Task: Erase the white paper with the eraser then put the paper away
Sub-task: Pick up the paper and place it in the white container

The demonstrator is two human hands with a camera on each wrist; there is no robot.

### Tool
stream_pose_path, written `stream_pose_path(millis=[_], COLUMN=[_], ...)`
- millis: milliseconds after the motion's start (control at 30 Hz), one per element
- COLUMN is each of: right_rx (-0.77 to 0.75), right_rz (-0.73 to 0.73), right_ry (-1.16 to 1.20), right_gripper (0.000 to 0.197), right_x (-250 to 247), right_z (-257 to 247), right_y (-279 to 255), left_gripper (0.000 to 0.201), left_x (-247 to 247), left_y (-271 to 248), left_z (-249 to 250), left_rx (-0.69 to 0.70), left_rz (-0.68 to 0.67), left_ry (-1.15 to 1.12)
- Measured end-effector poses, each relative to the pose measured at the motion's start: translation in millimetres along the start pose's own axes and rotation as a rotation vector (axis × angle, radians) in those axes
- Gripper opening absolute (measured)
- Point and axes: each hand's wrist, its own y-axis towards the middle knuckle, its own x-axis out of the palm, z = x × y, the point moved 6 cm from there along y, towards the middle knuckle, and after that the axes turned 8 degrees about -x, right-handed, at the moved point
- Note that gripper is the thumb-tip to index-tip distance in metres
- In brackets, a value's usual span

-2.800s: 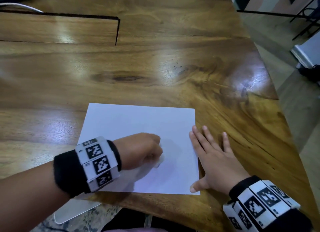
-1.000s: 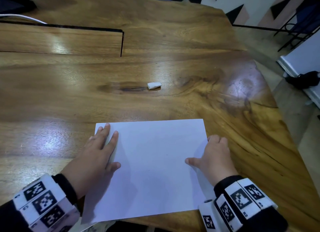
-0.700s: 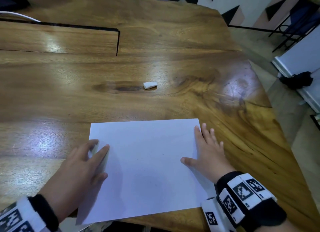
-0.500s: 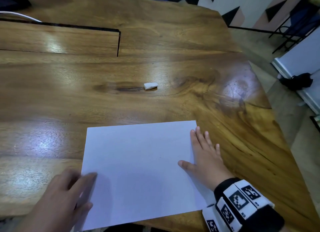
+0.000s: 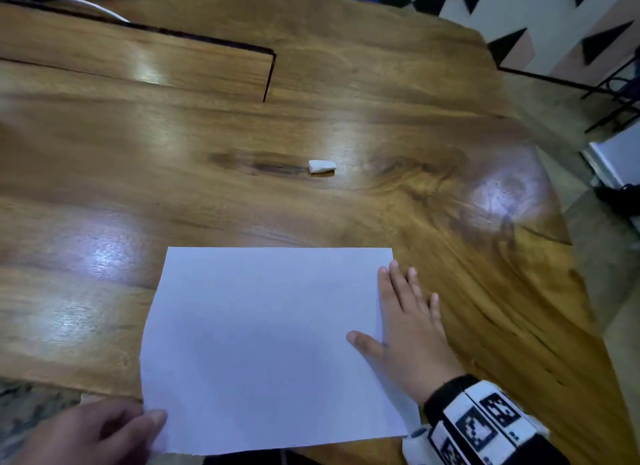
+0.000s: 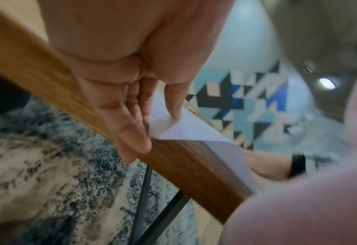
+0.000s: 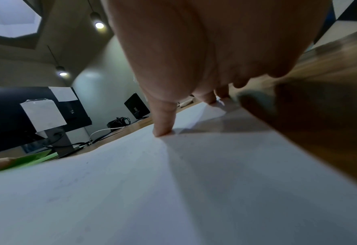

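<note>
The white paper (image 5: 263,343) lies on the wooden table (image 5: 346,83), its near edge hanging over the table's front. My left hand (image 5: 149,423) is at the near-left corner. In the left wrist view my left hand (image 6: 154,129) pinches that corner of the paper (image 6: 186,132), thumb on top and fingers underneath at the table edge. My right hand (image 5: 391,308) lies flat on the paper's right edge, fingers straight. In the right wrist view the thumb of my right hand (image 7: 186,116) presses on the sheet (image 7: 173,190). The small white eraser (image 5: 322,166) lies alone further back.
A dark slot (image 5: 268,76) cuts the tabletop at the back left, with a white cable (image 5: 97,8) beyond it. The table's right edge curves off to the floor. A patterned rug (image 6: 47,165) lies below the front edge. A monitor (image 7: 26,107) stands far left.
The eraser has been left further back on the table. My left hand has slid down the paper's left side to its near corner. The paper has shifted toward the front edge.
</note>
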Motion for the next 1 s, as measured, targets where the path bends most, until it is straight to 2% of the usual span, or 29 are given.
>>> stream_pose_path(millis=[67,167,233,267,333,367,433,567,667,733,833,900,1000], right_rx=[-0.021,-0.043,-0.05,-0.051,-0.052,-0.055,-0.064,-0.076,-0.053,-0.02,0.036,0.076,0.087], right_rz=[-0.005,-0.009,-0.005,-0.006,-0.008,-0.004,0.006,0.024,0.084,0.159,0.229,0.228,0.141], right_ry=[-0.019,-0.031,-0.036,-0.039,-0.029,-0.018,0.003,0.079,0.228,0.28,0.395,0.556,0.788], right_gripper=[0.094,0.095,0.096,0.097,0.097,0.097,0.097,0.1,0.099,0.092,0.073,0.047,0.011], right_x=[0.8,-0.6,-2.7,-3.3,-4.0,-3.9,-3.9,-6.3,-16.8,-25.3,-31.4,-30.8,-24.9], right_z=[0.0,4.0,5.5,5.9,6.9,7.2,7.4,13.3,21.0,28.2,41.6,48.7,50.2], right_y=[-1.5,-4.4,-5.3,-5.5,-5.7,-6.0,-6.4,-6.4,-9.5,-12.9,-15.1,-17.2,-20.4], left_gripper=[0.063,0.049,0.031,0.029,0.016,0.019,0.041,0.048,0.049,0.047,0.077,0.086,0.089], left_x=[-1.4,0.4,-2.4,-2.6,-4.1,-5.2,-2.7,0.8,4.8,7.4,13.3,14.5,13.6], left_y=[-3.9,-4.5,-10.3,-8.5,-5.9,0.3,1.1,1.6,-2.8,-3.0,5.0,13.2,21.2], left_z=[9.2,0.6,-17.9,-25.2,-3.9,13.8,38.0,59.0,67.2,65.1,43.9,20.3,-4.7], left_rx=[-0.049,-0.153,-0.13,-0.132,-0.108,-0.124,-0.086,-0.082,-0.083,-0.084,-0.116,-0.161,-0.193], left_rz=[0.03,0.053,0.073,0.089,0.039,0.005,-0.092,-0.156,-0.179,-0.226,-0.27,-0.225,-0.161], left_ry=[-0.093,-0.297,-0.414,-0.455,-0.559,-0.596,-0.611,-0.758,-0.863,-0.885,-0.872,-0.808,-0.792])
